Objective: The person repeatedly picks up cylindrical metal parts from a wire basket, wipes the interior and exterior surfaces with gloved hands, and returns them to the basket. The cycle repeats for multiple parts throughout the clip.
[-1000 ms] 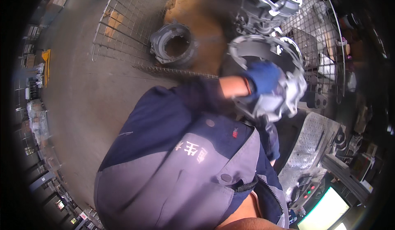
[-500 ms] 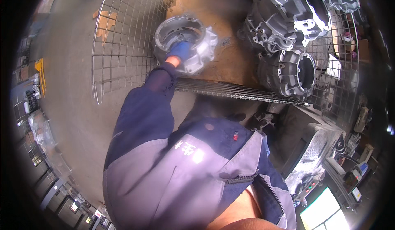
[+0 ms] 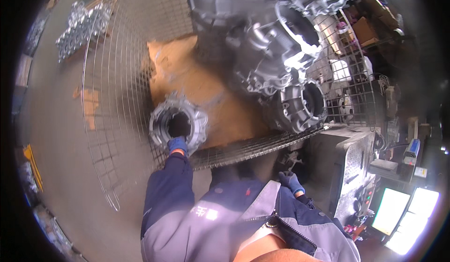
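Note:
My left hand (image 3: 177,144), in a blue glove, grips the near rim of a grey cast metal housing (image 3: 199,128), fingers over the edge of its round opening. The housing stands in the near left corner of a wire mesh cage (image 3: 110,116), on a brown sheet (image 3: 229,121). My right hand (image 3: 291,182), also gloved, hangs low outside the cage, beside a small metal fitting (image 3: 291,159). Its fingers are partly hidden, and whether they hold anything does not show.
Several similar housings (image 3: 267,51) are stacked along the cage's right side, one (image 3: 300,107) in the near right corner. A grey machine cabinet (image 3: 349,168) and lit screens (image 3: 405,215) stand at right. More metal castings (image 3: 84,30) lie on the floor at far left.
My view has shifted, showing more of the cage's far side. My left hand has gone from inside the housing's opening to its near rim. My right hand has come into view.

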Action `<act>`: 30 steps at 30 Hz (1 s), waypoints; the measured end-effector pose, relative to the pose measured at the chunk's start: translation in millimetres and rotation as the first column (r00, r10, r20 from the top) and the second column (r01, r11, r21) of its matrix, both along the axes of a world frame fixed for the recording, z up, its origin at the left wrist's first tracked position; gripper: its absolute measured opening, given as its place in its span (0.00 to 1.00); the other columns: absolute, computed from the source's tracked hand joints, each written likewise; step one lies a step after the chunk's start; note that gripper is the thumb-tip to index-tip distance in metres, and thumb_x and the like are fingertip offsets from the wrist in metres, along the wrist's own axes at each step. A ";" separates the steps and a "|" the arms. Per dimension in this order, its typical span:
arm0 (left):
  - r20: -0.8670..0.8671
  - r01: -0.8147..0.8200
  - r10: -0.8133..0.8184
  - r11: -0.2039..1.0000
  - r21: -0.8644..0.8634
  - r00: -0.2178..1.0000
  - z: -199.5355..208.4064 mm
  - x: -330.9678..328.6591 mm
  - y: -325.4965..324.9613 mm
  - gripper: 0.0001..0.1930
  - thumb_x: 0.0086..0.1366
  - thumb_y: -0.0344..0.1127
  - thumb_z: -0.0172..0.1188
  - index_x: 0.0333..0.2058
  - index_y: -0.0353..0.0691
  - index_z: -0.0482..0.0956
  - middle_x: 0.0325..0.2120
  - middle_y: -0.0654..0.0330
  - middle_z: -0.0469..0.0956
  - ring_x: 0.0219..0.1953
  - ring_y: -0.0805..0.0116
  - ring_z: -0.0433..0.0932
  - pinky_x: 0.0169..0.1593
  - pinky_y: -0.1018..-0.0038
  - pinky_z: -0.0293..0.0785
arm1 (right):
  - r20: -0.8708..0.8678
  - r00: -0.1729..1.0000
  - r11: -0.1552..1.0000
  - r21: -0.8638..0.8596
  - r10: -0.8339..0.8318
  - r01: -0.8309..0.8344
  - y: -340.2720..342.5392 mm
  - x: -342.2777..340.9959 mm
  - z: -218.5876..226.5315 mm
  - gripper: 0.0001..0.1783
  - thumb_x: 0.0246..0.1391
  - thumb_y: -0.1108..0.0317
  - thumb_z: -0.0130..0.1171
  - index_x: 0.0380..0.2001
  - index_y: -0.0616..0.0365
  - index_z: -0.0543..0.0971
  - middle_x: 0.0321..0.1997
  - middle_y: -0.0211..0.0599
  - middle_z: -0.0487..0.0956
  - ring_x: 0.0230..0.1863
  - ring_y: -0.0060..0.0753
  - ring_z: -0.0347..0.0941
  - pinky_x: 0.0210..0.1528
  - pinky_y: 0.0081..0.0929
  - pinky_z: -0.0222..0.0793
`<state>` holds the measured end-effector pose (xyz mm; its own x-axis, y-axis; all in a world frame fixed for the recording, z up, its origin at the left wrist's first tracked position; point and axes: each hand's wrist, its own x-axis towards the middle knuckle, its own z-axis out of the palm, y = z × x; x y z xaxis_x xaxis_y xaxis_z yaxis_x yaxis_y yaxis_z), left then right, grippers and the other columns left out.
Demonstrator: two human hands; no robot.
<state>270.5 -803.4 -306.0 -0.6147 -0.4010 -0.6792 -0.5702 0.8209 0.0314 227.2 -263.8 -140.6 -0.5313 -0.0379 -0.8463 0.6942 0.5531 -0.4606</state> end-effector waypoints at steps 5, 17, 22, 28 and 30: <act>-0.466 -0.101 0.081 0.995 -0.019 0.881 105.9 -142.3 15.9 0.15 0.61 0.38 0.61 0.45 0.44 0.84 0.43 0.45 0.84 0.47 0.45 0.83 0.54 0.56 0.77 | 0.097 0.980 0.980 -0.082 -0.175 0.183 -14.3 -40.0 -14.3 0.15 0.65 0.63 0.54 0.46 0.62 0.81 0.40 0.42 0.83 0.38 0.38 0.82 0.38 0.32 0.78; -0.714 0.619 -0.649 0.680 -0.392 0.262 312.2 -464.1 205.8 0.43 0.54 0.60 0.69 0.63 0.44 0.68 0.54 0.44 0.76 0.58 0.47 0.74 0.62 0.55 0.68 | 0.108 0.943 0.345 -0.912 -0.314 0.220 -86.0 -267.8 58.2 0.33 0.61 0.55 0.62 0.65 0.54 0.67 0.65 0.44 0.71 0.62 0.47 0.72 0.62 0.44 0.72; -0.624 0.755 -0.683 0.619 -0.219 0.379 325.3 -491.6 219.4 0.29 0.55 0.60 0.69 0.39 0.37 0.81 0.37 0.44 0.82 0.44 0.44 0.81 0.51 0.58 0.76 | 0.150 0.847 0.209 -0.933 -0.510 0.292 -122.1 -300.2 82.0 0.24 0.64 0.61 0.59 0.61 0.57 0.71 0.58 0.40 0.76 0.57 0.41 0.74 0.60 0.38 0.73; -0.583 0.708 -0.723 0.626 -0.327 0.370 342.9 -475.1 250.2 0.26 0.56 0.57 0.69 0.39 0.38 0.81 0.37 0.45 0.83 0.42 0.45 0.82 0.49 0.57 0.77 | 0.293 0.822 0.116 -0.912 -0.489 0.394 -128.7 -318.1 68.5 0.13 0.66 0.70 0.56 0.52 0.57 0.77 0.49 0.32 0.79 0.48 0.30 0.77 0.51 0.29 0.75; -0.545 0.703 -0.742 0.623 -0.343 0.392 346.4 -463.7 264.2 0.26 0.54 0.55 0.70 0.40 0.39 0.82 0.35 0.47 0.83 0.40 0.47 0.82 0.47 0.57 0.77 | 0.316 0.842 -0.044 -0.943 -0.437 0.331 -120.3 -312.1 59.2 0.14 0.65 0.70 0.57 0.52 0.59 0.77 0.48 0.31 0.79 0.48 0.28 0.76 0.50 0.27 0.74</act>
